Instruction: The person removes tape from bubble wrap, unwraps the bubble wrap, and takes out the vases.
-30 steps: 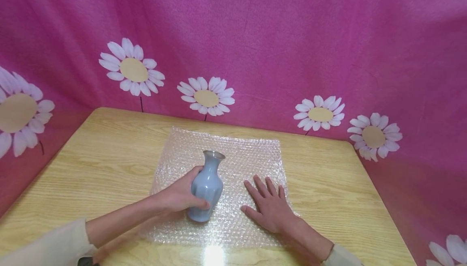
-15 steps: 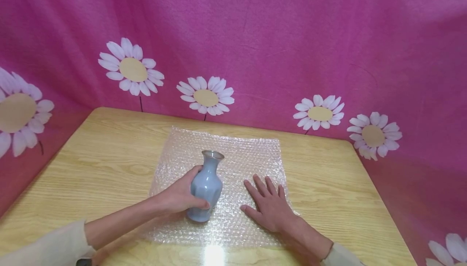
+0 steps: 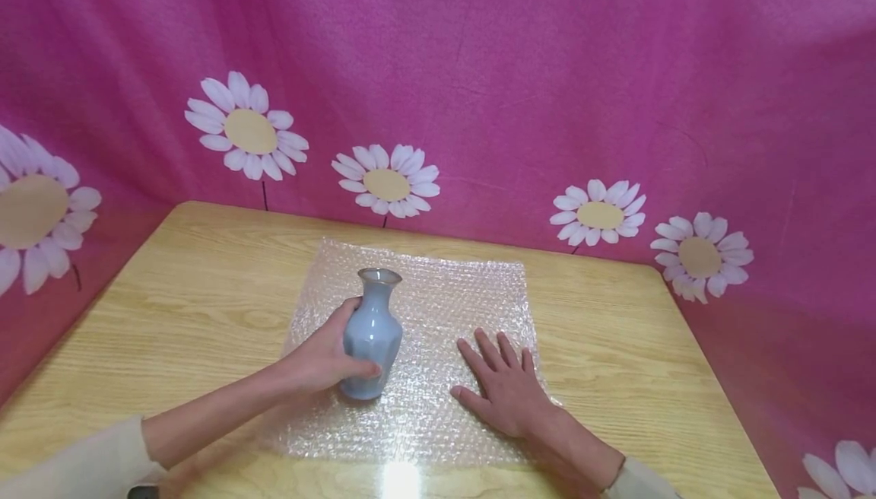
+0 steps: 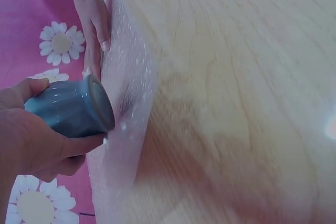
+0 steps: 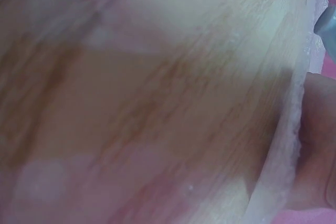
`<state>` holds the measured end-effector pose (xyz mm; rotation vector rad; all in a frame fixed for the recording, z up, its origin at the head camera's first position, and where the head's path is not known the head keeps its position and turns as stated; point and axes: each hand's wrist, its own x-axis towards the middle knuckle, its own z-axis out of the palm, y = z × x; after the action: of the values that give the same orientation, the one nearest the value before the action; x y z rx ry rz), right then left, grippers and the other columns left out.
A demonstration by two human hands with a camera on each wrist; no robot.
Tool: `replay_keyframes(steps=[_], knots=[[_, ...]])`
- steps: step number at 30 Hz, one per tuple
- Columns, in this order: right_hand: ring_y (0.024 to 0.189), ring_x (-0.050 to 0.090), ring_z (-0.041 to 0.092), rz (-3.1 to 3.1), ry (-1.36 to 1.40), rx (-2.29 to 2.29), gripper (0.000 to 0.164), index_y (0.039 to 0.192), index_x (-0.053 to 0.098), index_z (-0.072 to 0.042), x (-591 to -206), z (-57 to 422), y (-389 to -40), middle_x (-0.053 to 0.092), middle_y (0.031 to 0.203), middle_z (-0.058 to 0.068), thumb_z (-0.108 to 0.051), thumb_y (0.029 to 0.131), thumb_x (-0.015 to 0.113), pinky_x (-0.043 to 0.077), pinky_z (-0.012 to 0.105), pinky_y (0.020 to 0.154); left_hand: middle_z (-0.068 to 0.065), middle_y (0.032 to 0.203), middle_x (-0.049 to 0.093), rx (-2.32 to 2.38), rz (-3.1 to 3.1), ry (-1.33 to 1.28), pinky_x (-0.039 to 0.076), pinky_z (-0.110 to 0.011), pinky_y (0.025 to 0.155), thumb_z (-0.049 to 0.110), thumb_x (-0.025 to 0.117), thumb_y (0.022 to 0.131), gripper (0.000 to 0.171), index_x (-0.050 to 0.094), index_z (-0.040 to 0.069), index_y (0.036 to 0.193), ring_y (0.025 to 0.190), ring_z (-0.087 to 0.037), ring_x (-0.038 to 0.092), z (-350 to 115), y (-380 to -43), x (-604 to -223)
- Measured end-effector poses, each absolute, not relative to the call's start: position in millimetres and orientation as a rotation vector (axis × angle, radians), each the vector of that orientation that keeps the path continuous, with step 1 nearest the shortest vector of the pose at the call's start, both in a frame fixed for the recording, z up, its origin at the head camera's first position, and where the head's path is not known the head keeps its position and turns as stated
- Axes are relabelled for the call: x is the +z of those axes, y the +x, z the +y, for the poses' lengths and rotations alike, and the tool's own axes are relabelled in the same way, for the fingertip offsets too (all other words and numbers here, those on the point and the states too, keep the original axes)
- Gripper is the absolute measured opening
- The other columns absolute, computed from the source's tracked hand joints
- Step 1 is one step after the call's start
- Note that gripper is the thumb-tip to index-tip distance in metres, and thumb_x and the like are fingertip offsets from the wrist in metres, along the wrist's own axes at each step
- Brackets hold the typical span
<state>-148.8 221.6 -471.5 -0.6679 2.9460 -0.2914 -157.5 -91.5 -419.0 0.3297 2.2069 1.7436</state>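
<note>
A glossy blue-grey vase (image 3: 372, 335) with a narrow neck and flared rim is held nearly upright in my left hand (image 3: 325, 354). The thumb lies across its front, and the other fingers go round behind, partly hidden. In the left wrist view, the vase's base (image 4: 100, 103) appears slightly raised off a sheet of bubble wrap (image 3: 445, 293), with a shadow beside it. My right hand (image 3: 509, 392) rests flat on the right part of that sheet, fingers spread. The right wrist view catches only part of this hand (image 5: 317, 145) at its edge.
A light wood-grain table (image 3: 616, 354) carries the sheet and extends past it on both sides. Behind and around the table hangs a magenta cloth (image 3: 479, 103) with white daisies. A bright light reflection lies at the near edge.
Between half a second ago and now, my left hand and the vase have shifted a little left and farther from me. The right hand stays put on the bubble wrap.
</note>
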Motion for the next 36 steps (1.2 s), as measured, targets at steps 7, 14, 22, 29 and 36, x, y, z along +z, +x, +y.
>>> replay_keyframes(steps=[7, 14, 22, 29, 36], knots=[[0.144, 0.018, 0.050, 2.960, -0.690, -0.312, 0.072, 0.156, 0.035, -0.019, -470.3, 222.5, -147.5, 0.025, 0.162, 0.015, -0.061, 0.098, 0.045, 0.014, 0.077, 0.107, -0.023, 0.133, 0.050, 1.747, 2.276, 0.300, 0.048, -0.057, 0.095, 0.006, 0.081, 0.075, 0.098, 0.021, 0.004, 0.153, 0.116, -0.039, 0.055, -101.1, -165.1, -415.2], [0.144, 0.018, 0.050, 2.951, -0.687, -0.329, 0.073, 0.157, 0.035, -0.019, -469.4, 222.7, -147.2, 0.024, 0.162, 0.015, -0.061, 0.098, 0.046, 0.014, 0.077, 0.106, -0.025, 0.135, 0.047, 1.764, 2.337, 0.340, 0.047, -0.056, 0.097, 0.006, 0.079, 0.077, 0.098, 0.018, 0.001, 0.153, 0.116, -0.039, 0.054, -112.0, -174.9, -415.2], [0.145, 0.017, 0.049, 2.940, -0.663, -0.304, 0.074, 0.157, 0.034, -0.020, -468.7, 221.8, -147.7, 0.022, 0.163, 0.013, -0.063, 0.098, 0.045, 0.014, 0.076, 0.107, -0.025, 0.140, 0.041, 1.776, 2.412, 0.318, 0.045, -0.059, 0.097, 0.005, 0.079, 0.078, 0.100, 0.015, 0.001, 0.154, 0.120, -0.043, 0.050, -124.1, -184.6, -411.1], [0.145, 0.016, 0.049, 2.933, -0.668, -0.300, 0.074, 0.157, 0.033, -0.020, -467.2, 221.6, -148.8, 0.021, 0.163, 0.013, -0.063, 0.098, 0.044, 0.014, 0.076, 0.107, -0.027, 0.141, 0.039, 1.745, 2.475, 0.261, 0.045, -0.061, 0.096, 0.007, 0.079, 0.078, 0.102, 0.012, -0.002, 0.155, 0.121, -0.045, 0.049, -133.9, -192.5, -411.0], [0.146, 0.015, 0.048, 2.925, -0.655, -0.292, 0.076, 0.158, 0.031, -0.021, -470.6, 222.3, -148.5, 0.020, 0.164, 0.012, -0.065, 0.097, 0.042, 0.012, 0.076, 0.108, -0.029, 0.144, 0.034, 1.734, 2.538, 0.212, 0.039, -0.062, 0.102, 0.004, 0.078, 0.079, 0.101, 0.012, -0.004, 0.154, 0.126, -0.046, 0.043, -143.8, -201.4, -413.7]])
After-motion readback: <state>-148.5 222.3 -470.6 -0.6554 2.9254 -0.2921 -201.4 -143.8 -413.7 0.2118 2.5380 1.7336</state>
